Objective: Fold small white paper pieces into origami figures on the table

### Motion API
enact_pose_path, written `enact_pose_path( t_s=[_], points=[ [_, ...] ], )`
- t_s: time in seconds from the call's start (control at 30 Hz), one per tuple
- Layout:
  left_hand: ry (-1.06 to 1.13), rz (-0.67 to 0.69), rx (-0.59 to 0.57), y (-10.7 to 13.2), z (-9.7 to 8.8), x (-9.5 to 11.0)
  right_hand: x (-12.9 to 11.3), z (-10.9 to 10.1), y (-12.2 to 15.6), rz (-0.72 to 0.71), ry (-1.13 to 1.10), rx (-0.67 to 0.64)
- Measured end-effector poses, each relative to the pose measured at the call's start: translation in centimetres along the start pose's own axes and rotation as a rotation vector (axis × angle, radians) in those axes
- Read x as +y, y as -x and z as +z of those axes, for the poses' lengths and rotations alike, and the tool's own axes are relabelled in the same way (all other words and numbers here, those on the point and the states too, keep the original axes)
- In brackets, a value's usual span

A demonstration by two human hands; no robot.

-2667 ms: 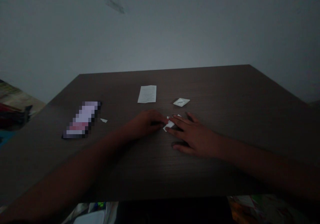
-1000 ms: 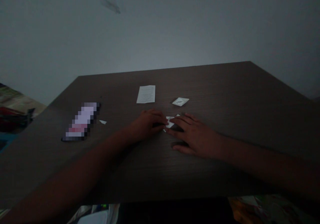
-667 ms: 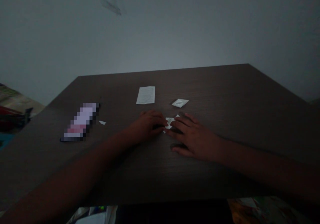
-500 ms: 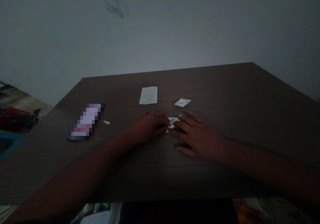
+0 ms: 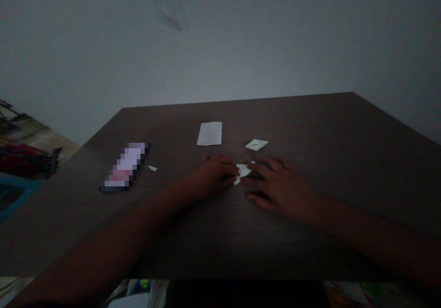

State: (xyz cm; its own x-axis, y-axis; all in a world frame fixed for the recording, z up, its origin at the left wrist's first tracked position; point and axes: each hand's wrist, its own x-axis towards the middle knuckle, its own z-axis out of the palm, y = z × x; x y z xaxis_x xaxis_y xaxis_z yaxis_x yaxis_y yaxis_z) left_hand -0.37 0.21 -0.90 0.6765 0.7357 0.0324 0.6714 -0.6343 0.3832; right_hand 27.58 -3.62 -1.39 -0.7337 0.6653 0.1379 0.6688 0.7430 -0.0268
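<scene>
A small folded white paper (image 5: 244, 170) with faint printing lies on the table between my two hands. My left hand (image 5: 214, 175) is closed at its left edge, fingers together and the fingertips pressing it down. My right hand (image 5: 277, 184) is open over the right side, fingers spread, with some fingertips resting on the paper. Parts of the paper are hidden under the fingers of both hands. Just beyond my right hand lies a small diamond-shaped folded white paper (image 5: 257, 144). Farther back is a flat white printed sheet (image 5: 210, 134).
A phone (image 5: 126, 166) with a blurred-out screen lies on the left of the dark wooden table (image 5: 220, 234). Beside it is a small white paper scrap (image 5: 152, 168). A pale wall (image 5: 241, 46) rises behind the table, with a clear plastic bag (image 5: 166, 2) on it.
The whole view has shifted slightly, so everything appears a little farther right. Slightly more of the paper's lower edge shows between my hands, which stay in nearly the same place.
</scene>
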Motion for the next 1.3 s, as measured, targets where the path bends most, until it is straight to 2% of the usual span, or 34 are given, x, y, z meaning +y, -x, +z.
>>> enact_pose_path(
  t_s=[0.2, 0.37, 0.57, 0.73, 0.97, 1.13, 1.3],
  points=[
    [0.006, 0.017, -0.011, -0.1, -0.1, -0.1, 0.1, -0.6, -0.1, 0.072, -0.009, -0.048],
    [-0.014, 0.015, -0.026, -0.2, -0.3, 0.0, 1.3, -0.7, -0.2, 0.173, 0.037, -0.043],
    [-0.027, -0.015, -0.063, -0.1, -0.7, 0.2, 2.0, -1.3, -0.4, 0.211, 0.112, -0.090],
    [-0.030, -0.003, -0.043, -0.1, -0.6, 0.1, 2.4, -1.5, -0.4, 0.276, 0.124, -0.087],
    [-0.041, 0.012, -0.039, 0.2, -0.6, 0.2, 2.7, -1.4, -0.8, 0.260, 0.061, -0.022],
    [-0.009, 0.071, -0.025, 0.5, -0.1, 0.1, 3.1, -0.4, -0.6, 0.095, -0.043, 0.071],
    [0.046, 0.109, -0.036, 0.6, 0.3, 0.0, 3.9, 0.8, -0.8, 0.031, -0.263, 0.057]
  ],
)
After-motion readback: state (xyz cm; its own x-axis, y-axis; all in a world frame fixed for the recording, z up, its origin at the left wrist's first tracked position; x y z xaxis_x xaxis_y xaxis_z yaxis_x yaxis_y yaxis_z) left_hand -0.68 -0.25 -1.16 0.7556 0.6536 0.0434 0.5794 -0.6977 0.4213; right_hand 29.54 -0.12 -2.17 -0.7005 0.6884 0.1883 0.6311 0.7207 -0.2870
